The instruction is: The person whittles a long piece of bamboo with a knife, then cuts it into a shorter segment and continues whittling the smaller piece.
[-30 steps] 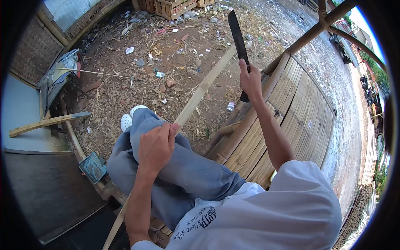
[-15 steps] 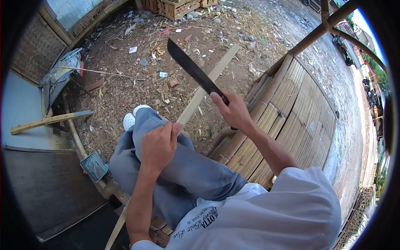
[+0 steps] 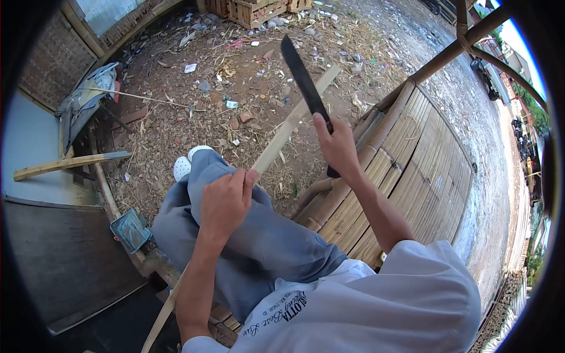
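Note:
My left hand (image 3: 226,203) is closed on a long pale bamboo strip (image 3: 285,130), its thumb lying along the top, just over my knee. The strip slants up and away over the ground, and its near end runs back beneath my left forearm. My right hand (image 3: 338,148) grips the dark handle of a machete (image 3: 306,81). The black blade points up and away, overlapping the far part of the strip in this view.
A bamboo-slat platform (image 3: 415,150) stands on my right. A blue-green plastic basket (image 3: 130,230) and a wooden plank (image 3: 65,167) lie to the left. Wooden crates (image 3: 256,12) sit at the back, past ground strewn with litter and shavings.
The machete has swung toward upright, its tip moving right and up. My right hand has shifted slightly right, while my left hand stays on the bamboo strip.

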A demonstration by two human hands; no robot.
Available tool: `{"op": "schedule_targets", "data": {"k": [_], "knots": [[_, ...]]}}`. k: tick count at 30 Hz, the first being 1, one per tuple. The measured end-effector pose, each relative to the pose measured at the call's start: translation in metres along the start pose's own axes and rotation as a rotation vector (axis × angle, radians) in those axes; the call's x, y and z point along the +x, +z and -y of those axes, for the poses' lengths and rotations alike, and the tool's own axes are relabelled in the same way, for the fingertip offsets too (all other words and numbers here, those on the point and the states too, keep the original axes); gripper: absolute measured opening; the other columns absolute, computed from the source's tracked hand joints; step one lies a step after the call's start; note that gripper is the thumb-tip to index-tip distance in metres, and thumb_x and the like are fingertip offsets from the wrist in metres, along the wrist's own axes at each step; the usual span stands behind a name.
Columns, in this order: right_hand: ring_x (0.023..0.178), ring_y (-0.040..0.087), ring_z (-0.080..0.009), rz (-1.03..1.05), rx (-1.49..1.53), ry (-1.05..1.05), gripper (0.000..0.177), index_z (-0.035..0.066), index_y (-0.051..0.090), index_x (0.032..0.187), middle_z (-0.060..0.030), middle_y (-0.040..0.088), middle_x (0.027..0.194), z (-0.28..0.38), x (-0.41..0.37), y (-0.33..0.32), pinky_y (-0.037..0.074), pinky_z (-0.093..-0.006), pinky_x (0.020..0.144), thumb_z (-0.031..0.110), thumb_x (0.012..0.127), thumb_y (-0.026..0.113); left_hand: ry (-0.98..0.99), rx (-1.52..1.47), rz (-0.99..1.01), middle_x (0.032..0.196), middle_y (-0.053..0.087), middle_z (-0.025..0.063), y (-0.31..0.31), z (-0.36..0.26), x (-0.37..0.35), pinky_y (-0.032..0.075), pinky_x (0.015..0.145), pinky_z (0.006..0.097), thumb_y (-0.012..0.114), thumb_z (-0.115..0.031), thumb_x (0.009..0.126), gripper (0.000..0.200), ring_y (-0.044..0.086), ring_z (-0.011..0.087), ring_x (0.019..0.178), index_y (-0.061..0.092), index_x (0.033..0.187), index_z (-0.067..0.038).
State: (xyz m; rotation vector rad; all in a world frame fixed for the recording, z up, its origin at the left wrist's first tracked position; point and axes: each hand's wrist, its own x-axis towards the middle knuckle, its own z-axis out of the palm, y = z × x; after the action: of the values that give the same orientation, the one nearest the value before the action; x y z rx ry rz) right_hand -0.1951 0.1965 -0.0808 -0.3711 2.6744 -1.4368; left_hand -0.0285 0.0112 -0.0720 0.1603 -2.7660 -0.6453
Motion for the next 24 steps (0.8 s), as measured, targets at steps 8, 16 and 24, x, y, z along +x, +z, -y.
{"op": "schedule_targets", "data": {"k": [8,16,24], "knots": [[0.05,0.054,-0.021,0.007,0.047,0.02,0.044,-0.004,0.062,0.085,-0.0122,0.052,0.054,0.005,0.01,-0.005,0.04,-0.038,0.05,0.038,0.096,0.054,0.019,0.02,-0.003,0.056,0.055,0.0097,0.002,0.0,0.0,0.043,0.047,0.0441,0.049,-0.028,0.099,0.033,0.057,0.0314,0.05,0.056,0.076,-0.006],[0.048,0.046,-0.0187,0.007,0.067,0.093,0.041,-0.002,0.063,0.084,-0.0101,0.048,0.052,0.004,0.004,0.006,0.037,-0.0387,0.05,0.036,0.095,0.055,-0.001,0.026,0.013,0.058,0.057,0.0102,0.002,-0.001,-0.001,0.044,0.048,0.0447,0.051,-0.028,0.099,0.032,0.057,0.0324,0.052,0.056,0.075,-0.006],[0.05,0.048,-0.0202,0.02,0.11,0.121,0.044,-0.003,0.062,0.082,-0.0128,0.05,0.053,0.003,0.014,0.0,0.039,-0.0388,0.052,0.038,0.095,0.055,-0.023,-0.01,-0.007,0.058,0.056,0.0109,0.002,0.0,-0.005,0.043,0.048,0.0449,0.051,-0.028,0.098,0.033,0.057,0.0326,0.052,0.055,0.074,-0.006]]}}
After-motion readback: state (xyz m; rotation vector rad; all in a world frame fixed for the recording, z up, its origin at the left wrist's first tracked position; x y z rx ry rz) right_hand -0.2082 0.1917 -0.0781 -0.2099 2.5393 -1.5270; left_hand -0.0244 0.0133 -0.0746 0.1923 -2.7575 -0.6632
